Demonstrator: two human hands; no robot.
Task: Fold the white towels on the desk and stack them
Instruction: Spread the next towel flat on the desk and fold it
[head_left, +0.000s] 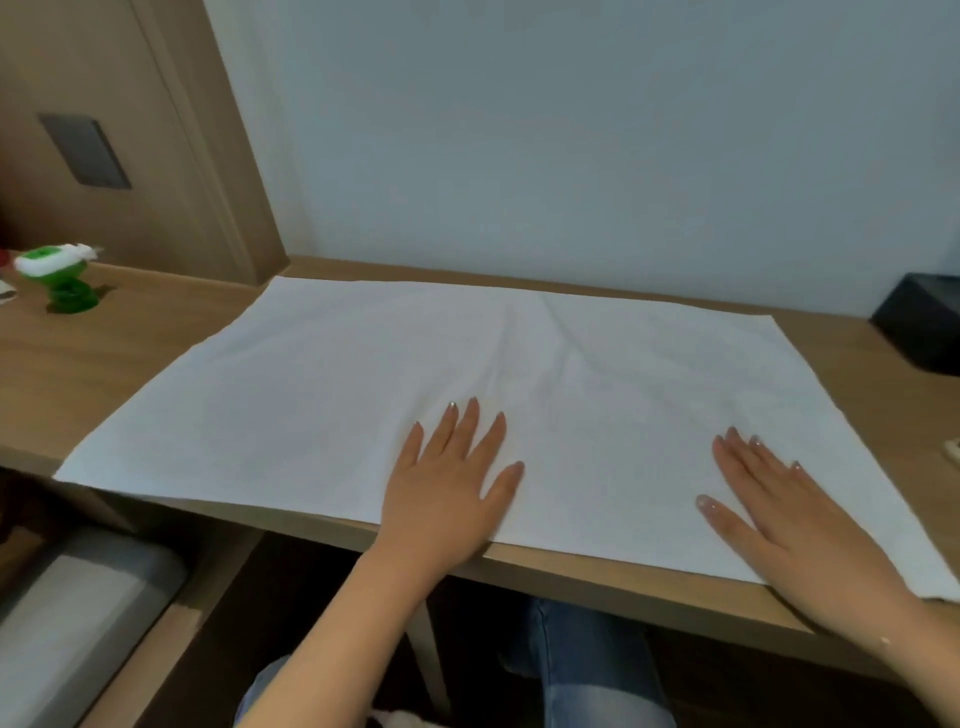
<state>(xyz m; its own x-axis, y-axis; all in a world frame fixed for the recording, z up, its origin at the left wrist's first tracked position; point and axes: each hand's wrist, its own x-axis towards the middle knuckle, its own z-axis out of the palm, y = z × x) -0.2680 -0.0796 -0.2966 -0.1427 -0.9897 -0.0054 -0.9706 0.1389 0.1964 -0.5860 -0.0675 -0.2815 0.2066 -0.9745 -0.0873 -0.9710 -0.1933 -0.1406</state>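
White towel (322, 395) spread flat on wooden desk (104, 364), covers most of desktop, near edge along desk front, faint creases running up the middle. Left hand (447, 483) palm down on towel near front-center, fingers straight & slightly spread, gripping nothing. Right hand (774, 514) palm down on towel toward right front corner, fingers straight, angled up-left, holding nothing. Both forearms reach over desk edge. Green/white toy (57, 278) at far left of desk, black box (922, 327) at far right, both clear of towel.
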